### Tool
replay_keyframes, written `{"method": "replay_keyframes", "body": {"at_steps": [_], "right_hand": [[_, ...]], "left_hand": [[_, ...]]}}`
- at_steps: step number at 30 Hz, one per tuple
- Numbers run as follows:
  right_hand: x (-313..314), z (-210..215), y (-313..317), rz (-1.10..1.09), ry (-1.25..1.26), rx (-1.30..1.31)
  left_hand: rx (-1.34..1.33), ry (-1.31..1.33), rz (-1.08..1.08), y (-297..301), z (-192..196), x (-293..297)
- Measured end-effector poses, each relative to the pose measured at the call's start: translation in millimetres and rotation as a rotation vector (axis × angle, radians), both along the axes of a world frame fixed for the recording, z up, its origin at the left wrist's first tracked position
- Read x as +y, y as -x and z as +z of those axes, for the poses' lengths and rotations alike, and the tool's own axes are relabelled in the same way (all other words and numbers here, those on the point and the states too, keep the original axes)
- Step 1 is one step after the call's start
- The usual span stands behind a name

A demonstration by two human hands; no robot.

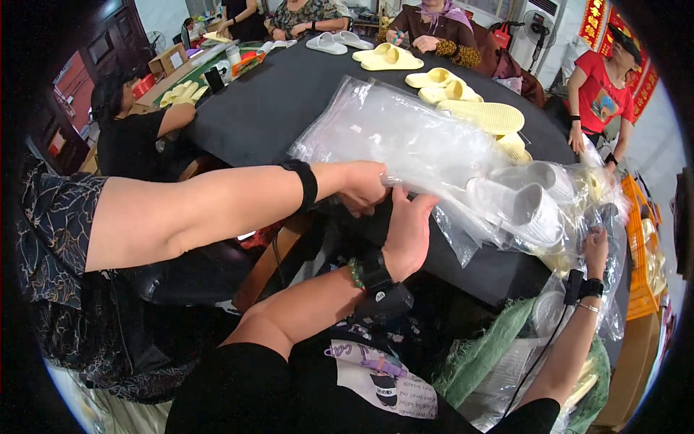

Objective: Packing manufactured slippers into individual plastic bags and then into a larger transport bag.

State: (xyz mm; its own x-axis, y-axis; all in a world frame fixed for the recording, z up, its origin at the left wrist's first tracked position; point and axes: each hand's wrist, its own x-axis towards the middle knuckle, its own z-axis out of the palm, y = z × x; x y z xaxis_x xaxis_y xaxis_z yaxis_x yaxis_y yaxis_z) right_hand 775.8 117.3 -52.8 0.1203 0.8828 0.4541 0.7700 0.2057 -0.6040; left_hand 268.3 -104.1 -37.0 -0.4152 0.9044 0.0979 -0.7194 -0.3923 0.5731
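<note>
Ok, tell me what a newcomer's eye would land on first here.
First the big crinkled clear plastic bag across the middle of the round black table, with white slippers inside its right end. The left hand and right hand grip the bag's near edge. Beyond it, pale yellow slippers lie in a row toward the table's far side.

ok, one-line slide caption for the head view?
Both hands, left and right, grip clear plastic bags holding white slippers on a black table.
</note>
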Motion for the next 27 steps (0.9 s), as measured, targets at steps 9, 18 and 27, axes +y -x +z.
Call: {"method": "replay_keyframes", "body": {"at_steps": [9, 18, 27], "right_hand": [[-17.7, 9.3, 16.6, 0.003, 0.005, 0.009], [-21.5, 18.7, 31.3, -0.047, 0.014, -0.120], [-46.2, 39.0, 60.3, -0.035, 0.118, -0.009]], "left_hand": [[0.133, -0.114, -0.001, 7.0, 24.4, -22.2], [0.349, -0.149, 0.323, 75.7, 34.2, -56.4], [0.217, 0.356, 0.132, 102.4, -40.1, -67.3]]}}
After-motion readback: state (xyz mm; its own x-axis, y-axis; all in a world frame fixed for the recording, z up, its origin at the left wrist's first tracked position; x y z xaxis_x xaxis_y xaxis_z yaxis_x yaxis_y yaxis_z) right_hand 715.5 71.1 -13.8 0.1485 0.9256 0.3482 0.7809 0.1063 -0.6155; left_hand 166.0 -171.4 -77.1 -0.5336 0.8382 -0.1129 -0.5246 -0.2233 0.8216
